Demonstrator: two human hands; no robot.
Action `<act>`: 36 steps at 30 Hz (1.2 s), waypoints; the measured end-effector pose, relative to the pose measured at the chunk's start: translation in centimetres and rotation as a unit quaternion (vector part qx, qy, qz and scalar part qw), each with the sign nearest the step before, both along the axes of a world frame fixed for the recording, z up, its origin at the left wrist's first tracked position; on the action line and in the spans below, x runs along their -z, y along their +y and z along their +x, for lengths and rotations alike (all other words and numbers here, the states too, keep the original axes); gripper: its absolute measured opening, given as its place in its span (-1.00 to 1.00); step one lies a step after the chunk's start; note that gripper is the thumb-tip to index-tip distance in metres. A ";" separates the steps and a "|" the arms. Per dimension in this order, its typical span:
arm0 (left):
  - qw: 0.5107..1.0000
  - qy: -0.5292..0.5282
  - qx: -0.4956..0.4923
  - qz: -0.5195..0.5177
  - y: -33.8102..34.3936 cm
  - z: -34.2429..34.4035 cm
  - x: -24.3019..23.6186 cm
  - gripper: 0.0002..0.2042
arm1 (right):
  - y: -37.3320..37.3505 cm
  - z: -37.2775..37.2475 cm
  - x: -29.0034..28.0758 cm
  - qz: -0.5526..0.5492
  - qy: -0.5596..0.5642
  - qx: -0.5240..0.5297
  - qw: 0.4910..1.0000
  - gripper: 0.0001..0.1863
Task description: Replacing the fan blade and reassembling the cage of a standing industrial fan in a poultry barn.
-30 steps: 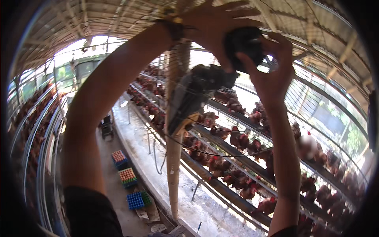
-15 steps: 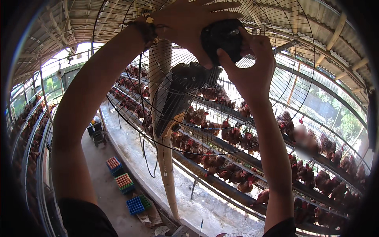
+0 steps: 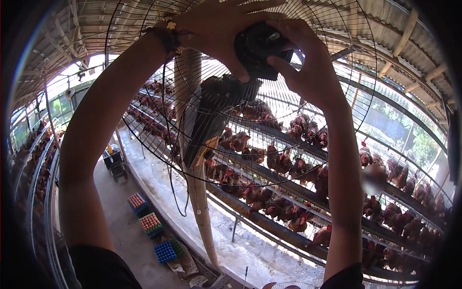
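A fan's round wire guard [image 3: 332,130] stands in front of a wooden post, with the black fan bracket [image 3: 219,98] beside the post. At its centre sits a black motor cover [image 3: 257,50]. My left hand [image 3: 219,33] lies spread against the guard and the cover's left side, fingers stretched out and thumb pointing down. My right hand [image 3: 308,60] is closed around the cover's right side between thumb and fingers; some of its fingertips are hidden behind the cover. A dark cord [image 3: 183,204] hangs in a loop below.
The wooden post [image 3: 199,216] rises from the floor ledge. Caged brown hens [image 3: 288,168] fill tiers of rails behind the fan. Egg trays [image 3: 150,223], stacked blue trays [image 3: 164,252] and a dark cart [image 3: 115,164] stand along the left aisle.
The fan, the cover and both hands sit slightly further left in view. My right hand has turned around the cover, which also looks turned.
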State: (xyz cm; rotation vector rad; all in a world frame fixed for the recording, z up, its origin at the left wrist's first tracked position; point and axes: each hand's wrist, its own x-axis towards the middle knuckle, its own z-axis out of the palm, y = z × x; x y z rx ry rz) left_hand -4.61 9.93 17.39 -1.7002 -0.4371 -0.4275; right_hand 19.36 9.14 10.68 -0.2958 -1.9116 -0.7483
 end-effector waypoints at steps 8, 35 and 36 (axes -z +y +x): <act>0.999 0.003 0.011 -0.033 -0.3 0.1 -0.4 0.43 | -0.4 0.6 -1.0 0.010 -0.061 0.046 0.997 -0.37; 1.000 0.013 0.008 0.004 1.5 0.2 -0.6 0.44 | 0.4 0.3 0.7 0.056 -0.009 0.034 0.998 -0.40; 1.000 0.013 0.007 0.004 1.4 0.2 -0.7 0.44 | 0.7 0.3 0.6 0.057 0.009 0.032 0.998 -0.41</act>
